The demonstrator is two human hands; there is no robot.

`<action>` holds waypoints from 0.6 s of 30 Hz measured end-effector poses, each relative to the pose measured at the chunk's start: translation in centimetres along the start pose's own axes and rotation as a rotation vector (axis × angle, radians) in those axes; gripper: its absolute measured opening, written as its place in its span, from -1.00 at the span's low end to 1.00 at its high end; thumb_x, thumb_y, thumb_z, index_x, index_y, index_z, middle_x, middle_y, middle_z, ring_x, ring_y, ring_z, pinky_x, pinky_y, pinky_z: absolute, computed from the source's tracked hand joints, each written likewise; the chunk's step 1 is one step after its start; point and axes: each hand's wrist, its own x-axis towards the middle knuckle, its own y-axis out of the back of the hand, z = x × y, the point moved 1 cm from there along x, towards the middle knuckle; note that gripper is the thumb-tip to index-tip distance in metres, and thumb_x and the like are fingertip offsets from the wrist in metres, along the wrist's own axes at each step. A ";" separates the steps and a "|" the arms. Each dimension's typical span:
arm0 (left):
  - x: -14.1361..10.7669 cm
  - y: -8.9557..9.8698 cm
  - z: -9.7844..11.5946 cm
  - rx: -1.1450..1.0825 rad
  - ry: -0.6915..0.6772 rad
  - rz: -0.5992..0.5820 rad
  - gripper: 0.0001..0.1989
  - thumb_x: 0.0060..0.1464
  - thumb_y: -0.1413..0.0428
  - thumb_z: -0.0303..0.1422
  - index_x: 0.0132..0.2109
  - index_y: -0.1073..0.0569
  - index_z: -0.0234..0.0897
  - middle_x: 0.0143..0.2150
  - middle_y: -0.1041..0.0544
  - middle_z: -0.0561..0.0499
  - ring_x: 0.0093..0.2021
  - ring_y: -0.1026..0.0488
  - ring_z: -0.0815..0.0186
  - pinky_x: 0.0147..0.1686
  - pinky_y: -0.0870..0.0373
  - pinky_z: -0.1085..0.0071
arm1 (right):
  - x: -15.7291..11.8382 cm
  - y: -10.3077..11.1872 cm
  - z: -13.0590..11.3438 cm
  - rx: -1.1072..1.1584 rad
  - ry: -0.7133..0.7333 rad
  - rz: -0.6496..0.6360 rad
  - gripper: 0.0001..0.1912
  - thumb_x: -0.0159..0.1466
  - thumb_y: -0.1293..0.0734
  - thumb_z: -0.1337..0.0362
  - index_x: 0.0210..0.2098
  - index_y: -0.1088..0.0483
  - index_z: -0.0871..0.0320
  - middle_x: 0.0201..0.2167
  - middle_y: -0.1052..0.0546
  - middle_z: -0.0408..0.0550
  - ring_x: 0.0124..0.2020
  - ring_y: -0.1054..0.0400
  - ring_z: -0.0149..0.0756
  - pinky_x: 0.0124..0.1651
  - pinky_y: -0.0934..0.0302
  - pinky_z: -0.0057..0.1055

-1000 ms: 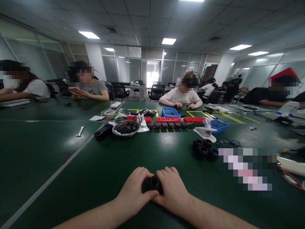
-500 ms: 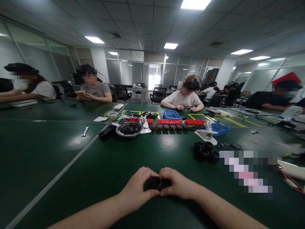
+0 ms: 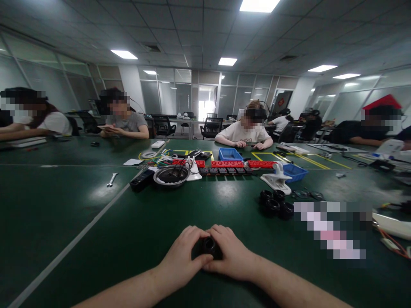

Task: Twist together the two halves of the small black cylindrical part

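Low in the centre, a small black round part with a hole in it (image 3: 209,244) sits between my hands, just over the green table (image 3: 128,252). My left hand (image 3: 184,252) curls round its left side, thumb below and fingers above. From the right, my right hand (image 3: 230,252) closes on the same part, its fingertips meeting those of the left. Fingers hide much of the part's edge, and I cannot tell whether it rests on the table. Several black ring-shaped pieces (image 3: 272,207) lie clustered to the right, apart from my hands.
Beyond them stands a white clamp base (image 3: 276,182) by a blue tray (image 3: 293,172). A round metal dish (image 3: 171,176), a black power strip (image 3: 141,180) and red strips (image 3: 227,164) lie ahead. A wrench (image 3: 112,179) is at left. Co-workers sit around the table.
My right hand has shifted left and its fingers wrap closer round the black part, which has also moved slightly left. The whole view has turned a little to the right.
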 end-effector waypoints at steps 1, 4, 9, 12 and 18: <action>0.0 0.2 0.0 -0.013 -0.014 -0.026 -0.77 -0.04 -0.13 -0.44 -0.17 -0.36 -0.23 -0.22 -0.37 0.02 -0.18 -0.28 0.23 -0.19 -0.21 0.37 | 0.1 0.3 0.4 0.047 0.034 -0.058 -0.54 -0.04 -0.43 0.08 -0.20 -0.35 0.15 -0.28 -0.38 -0.10 -0.24 -0.23 -0.24 -0.17 -0.11 -0.33; 0.0 0.5 0.2 -0.042 -0.031 -0.091 -0.76 -0.03 -0.12 -0.45 -0.15 -0.37 -0.20 -0.20 -0.38 0.04 -0.17 -0.29 0.25 -0.19 -0.21 0.39 | 0.3 1.2 1.6 0.167 0.110 -0.194 -0.67 -0.02 -0.45 0.22 -0.26 -0.40 0.15 -0.30 -0.37 -0.15 -0.23 -0.24 -0.30 -0.16 -0.13 -0.41; 0.0 0.2 0.1 -0.057 -0.008 -0.071 -0.77 -0.07 -0.16 -0.42 -0.20 -0.39 -0.22 -0.24 -0.38 0.05 -0.20 -0.30 0.26 -0.23 -0.21 0.41 | 0.7 1.2 2.1 0.180 0.087 -0.172 -0.75 -0.03 -0.46 0.22 -0.39 -0.40 0.19 -0.38 -0.36 -0.18 -0.28 -0.25 -0.35 -0.24 -0.13 -0.49; 0.0 -0.2 -0.1 -0.024 0.044 -0.001 -0.77 -0.12 -0.19 -0.42 -0.24 -0.38 -0.25 -0.26 -0.37 0.04 -0.22 -0.30 0.24 -0.25 -0.22 0.40 | 0.6 0.3 1.0 -0.008 -0.013 -0.086 -0.68 -0.08 -0.46 0.10 -0.48 -0.36 0.19 -0.46 -0.37 -0.18 -0.38 -0.24 -0.34 -0.34 -0.09 -0.47; -0.1 -0.3 0.2 0.035 0.074 0.077 -0.80 -0.13 -0.17 -0.45 -0.28 -0.34 -0.27 -0.26 -0.35 0.02 -0.20 -0.28 0.22 -0.22 -0.21 0.37 | -0.2 -0.7 -1.4 -0.311 -0.186 0.041 -0.76 0.01 -0.34 0.15 -0.42 -0.33 0.18 -0.43 -0.42 -0.10 -0.35 -0.24 -0.25 -0.22 -0.04 -0.30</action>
